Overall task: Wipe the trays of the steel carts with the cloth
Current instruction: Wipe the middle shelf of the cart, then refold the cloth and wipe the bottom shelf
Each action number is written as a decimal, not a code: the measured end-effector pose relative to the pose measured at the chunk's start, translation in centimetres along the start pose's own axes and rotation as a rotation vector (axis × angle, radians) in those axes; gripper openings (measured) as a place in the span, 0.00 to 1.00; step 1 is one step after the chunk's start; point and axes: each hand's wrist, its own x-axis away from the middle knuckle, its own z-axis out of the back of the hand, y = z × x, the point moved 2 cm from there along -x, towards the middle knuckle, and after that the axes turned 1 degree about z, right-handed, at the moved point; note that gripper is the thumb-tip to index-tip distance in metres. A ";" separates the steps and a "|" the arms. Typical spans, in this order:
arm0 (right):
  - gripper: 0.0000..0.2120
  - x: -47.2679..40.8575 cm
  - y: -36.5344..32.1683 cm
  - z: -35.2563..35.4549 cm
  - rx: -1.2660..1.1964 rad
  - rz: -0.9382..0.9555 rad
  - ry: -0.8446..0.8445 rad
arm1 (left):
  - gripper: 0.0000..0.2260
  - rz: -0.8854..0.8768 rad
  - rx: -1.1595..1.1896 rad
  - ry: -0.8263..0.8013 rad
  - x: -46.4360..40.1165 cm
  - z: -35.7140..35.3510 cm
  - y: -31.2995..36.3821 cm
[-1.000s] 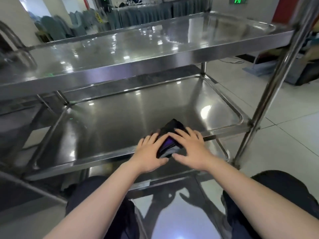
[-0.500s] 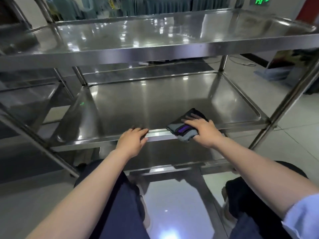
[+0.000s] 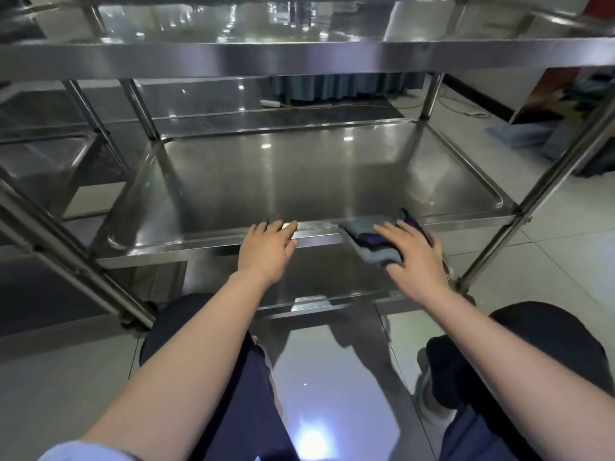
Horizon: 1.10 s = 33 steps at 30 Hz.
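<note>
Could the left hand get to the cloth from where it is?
Probably yes: the left hand rests on the middle tray's front rim, and the cloth lies along that rim, under the right hand.

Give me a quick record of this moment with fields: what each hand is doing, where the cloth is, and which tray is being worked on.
left hand: left hand rests on the front rim of the middle tray, fingers over the edge, holding nothing
right hand: right hand presses down on the cloth
cloth: folded, grey and purple, draped over the tray's front rim toward its right end
tray being worked on: middle tray, below the top tray
person: crouched in front of the cart
</note>
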 end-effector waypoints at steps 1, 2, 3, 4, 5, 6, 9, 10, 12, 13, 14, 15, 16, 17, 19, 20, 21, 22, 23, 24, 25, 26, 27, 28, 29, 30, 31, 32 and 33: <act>0.26 2.0 -0.1 -0.2 -0.083 0.009 0.039 | 0.21 0.006 0.023 0.001 -0.1 -0.1 0.0; 0.18 3.8 -0.2 -0.4 -0.183 -0.026 0.078 | 0.21 0.010 0.049 -0.001 -0.3 -0.2 0.0; 0.11 5.2 -0.3 -0.8 -0.318 -0.098 0.078 | 0.21 0.013 0.071 -0.003 -0.4 -0.3 -0.1; 0.12 6.1 -0.4 -1.3 -0.482 -0.220 0.041 | 0.21 0.017 0.083 -0.001 -0.5 -0.3 -0.2; 0.11 6.9 -0.5 -1.9 -0.687 -0.355 -0.015 | 0.22 0.019 0.087 0.003 -0.5 -0.3 -0.2; 0.06 7.6 -0.2 -2.8 -0.892 -0.496 -0.082 | 0.22 0.020 0.089 0.008 -0.5 -0.3 -0.2; 0.09 8.4 0.2 -4.5 -1.214 -0.817 -0.222 | 0.22 0.029 0.123 0.007 -0.4 -0.3 -0.2; 0.10 8.4 0.5 -4.7 -1.228 -0.875 -0.241 | 0.22 0.033 0.135 0.000 -0.5 -0.3 -0.2; 0.11 8.5 0.9 -4.9 -1.281 -0.985 -0.278 | 0.22 0.032 0.147 -0.033 -0.9 -0.5 -0.3; 0.12 8.5 1.1 -4.8 -1.330 -1.040 -0.281 | 0.22 0.030 0.159 -0.053 -1.0 -0.5 -0.4; 0.14 8.5 1.4 -4.7 -1.370 -1.070 -0.279 | 0.23 0.029 0.177 -0.067 -1.1 -0.5 -0.4; 0.15 8.5 1.5 -4.6 -1.407 -1.089 -0.272 | 0.23 0.029 0.192 -0.072 -1.2 -0.4 -0.4; 0.15 8.4 1.7 -4.5 -1.441 -1.093 -0.267 | 0.23 0.029 0.198 -0.066 -1.3 -0.4 -0.4; 0.15 8.3 1.7 -4.2 -1.472 -1.094 -0.255 | 0.23 0.027 0.193 -0.059 -1.4 -0.4 -0.4; 0.14 8.3 1.6 -3.6 -1.534 -1.077 -0.227 | 0.23 0.022 0.179 -0.045 -1.6 -0.3 -0.3; 0.13 8.2 1.7 -3.4 -1.552 -1.065 -0.208 | 0.23 0.022 0.173 -0.041 -1.7 -0.3 -0.3; 0.13 8.1 1.8 -3.2 -1.574 -1.054 -0.191 | 0.23 0.028 0.170 -0.033 -1.7 -0.4 -0.3; 0.13 8.1 2.1 -3.2 -1.588 -1.048 -0.172 | 0.22 0.037 0.173 -0.012 -1.7 -0.5 -0.2; 0.14 8.1 2.3 -3.1 -1.596 -1.045 -0.161 | 0.22 0.052 0.182 0.024 -1.7 -0.5 -0.1; 0.14 8.1 2.5 -3.1 -1.600 -1.042 -0.145 | 0.23 0.066 0.198 0.074 -1.6 -0.3 0.3; 0.14 8.2 2.7 -2.9 -1.606 -1.039 -0.132 | 0.23 0.081 0.216 0.141 -1.4 -0.1 0.8; 0.14 8.2 2.9 -2.8 -1.605 -1.038 -0.118 | 0.24 0.088 0.244 0.229 -1.0 0.4 1.6; 0.14 8.2 2.9 -2.6 -1.603 -1.039 -0.111 | 0.23 0.082 0.285 0.329 -0.5 0.8 2.3; 0.15 8.2 3.1 -2.5 -1.596 -1.033 -0.106 | 0.22 0.055 0.348 0.429 0.2 1.2 3.3; 0.16 8.3 3.2 -2.4 -1.585 -1.023 -0.106 | 0.19 0.021 0.457 0.484 1.2 1.4 4.4; 0.17 8.3 3.3 -2.4 -1.563 -1.013 -0.111 | 0.16 -0.009 0.612 0.472 2.2 1.5 5.6; 0.17 8.4 3.4 -2.3 -1.534 -1.000 -0.126 | 0.11 -0.017 0.778 0.382 3.2 1.1 6.9; 0.18 8.5 3.6 -2.6 -1.486 -0.981 -0.144 | 0.08 0.008 0.912 0.242 4.4 0.7 8.4; 0.18 8.7 3.6 -2.6 -1.436 -0.963 -0.170 | 0.06 0.057 1.017 0.082 5.6 0.2 9.9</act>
